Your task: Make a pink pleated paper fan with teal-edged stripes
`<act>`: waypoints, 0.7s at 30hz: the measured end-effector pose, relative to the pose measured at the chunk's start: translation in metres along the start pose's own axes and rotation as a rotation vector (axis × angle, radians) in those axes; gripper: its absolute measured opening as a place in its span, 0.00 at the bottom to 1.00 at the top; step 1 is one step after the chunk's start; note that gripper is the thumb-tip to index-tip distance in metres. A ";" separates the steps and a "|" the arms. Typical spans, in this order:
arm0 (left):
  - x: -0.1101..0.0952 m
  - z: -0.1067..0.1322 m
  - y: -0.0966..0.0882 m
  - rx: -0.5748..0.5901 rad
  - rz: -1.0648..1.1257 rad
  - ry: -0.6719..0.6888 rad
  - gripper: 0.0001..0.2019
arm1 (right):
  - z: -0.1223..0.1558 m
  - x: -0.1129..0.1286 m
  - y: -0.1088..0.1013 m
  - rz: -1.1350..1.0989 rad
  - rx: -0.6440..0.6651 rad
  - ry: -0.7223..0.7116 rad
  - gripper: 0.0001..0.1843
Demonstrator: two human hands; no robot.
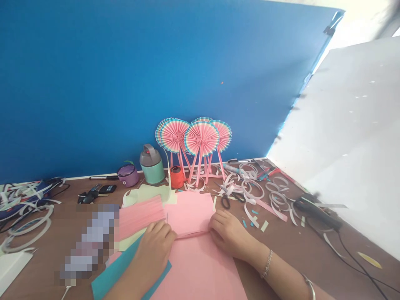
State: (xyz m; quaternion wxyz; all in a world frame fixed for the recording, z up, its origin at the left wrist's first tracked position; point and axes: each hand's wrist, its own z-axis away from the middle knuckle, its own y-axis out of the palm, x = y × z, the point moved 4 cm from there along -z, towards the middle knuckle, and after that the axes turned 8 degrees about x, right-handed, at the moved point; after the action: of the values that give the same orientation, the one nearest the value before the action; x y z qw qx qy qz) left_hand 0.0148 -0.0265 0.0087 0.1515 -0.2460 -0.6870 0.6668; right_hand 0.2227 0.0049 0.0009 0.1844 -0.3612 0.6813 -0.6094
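A sheet of pink paper (200, 271) lies in front of me, with a narrow fold running across it between my hands. My left hand (158, 243) is closed on the left end of this fold, fingers bent over the edge. At the right end my right hand (228, 233) grips the same fold, its fingertips partly hidden. More pink paper (189, 210) lies beyond the fold. Beside my left hand is a pleated pink paper (140, 216). Blue paper (117, 271) sits under my left forearm.
Several pink paper fans (201, 139) on stick legs stand at the back. Scissors (225, 201) and curled paper strips (253, 187) lie to the right, near a corded black tool (318, 212). A teal flask (152, 168), purple pot (128, 175) and keys (89, 196) are at the left.
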 end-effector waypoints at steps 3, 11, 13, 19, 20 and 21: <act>0.002 0.001 0.001 -0.001 0.021 -0.003 0.15 | 0.000 -0.001 0.000 -0.006 -0.008 0.019 0.08; 0.005 -0.001 -0.002 0.048 0.201 -0.088 0.13 | 0.000 -0.005 -0.006 -0.218 -0.007 0.052 0.08; 0.010 -0.003 -0.002 0.067 0.289 -0.149 0.12 | 0.000 -0.009 -0.006 -0.319 -0.016 0.072 0.09; 0.019 -0.003 0.004 0.036 0.436 -0.285 0.12 | 0.000 -0.016 0.000 -0.466 -0.035 0.156 0.11; 0.019 -0.003 0.005 0.020 0.435 -0.290 0.13 | 0.000 -0.017 0.000 -0.468 -0.032 0.168 0.11; 0.019 -0.003 0.006 0.006 0.430 -0.293 0.13 | 0.000 -0.016 0.001 -0.470 -0.027 0.180 0.12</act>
State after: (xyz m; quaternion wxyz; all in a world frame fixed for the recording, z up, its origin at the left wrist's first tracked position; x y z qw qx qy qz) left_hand 0.0015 -0.0134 0.0009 -0.0939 -0.2867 -0.6316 0.7142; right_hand 0.2332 0.0170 -0.0031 -0.0283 -0.4565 0.6004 -0.6560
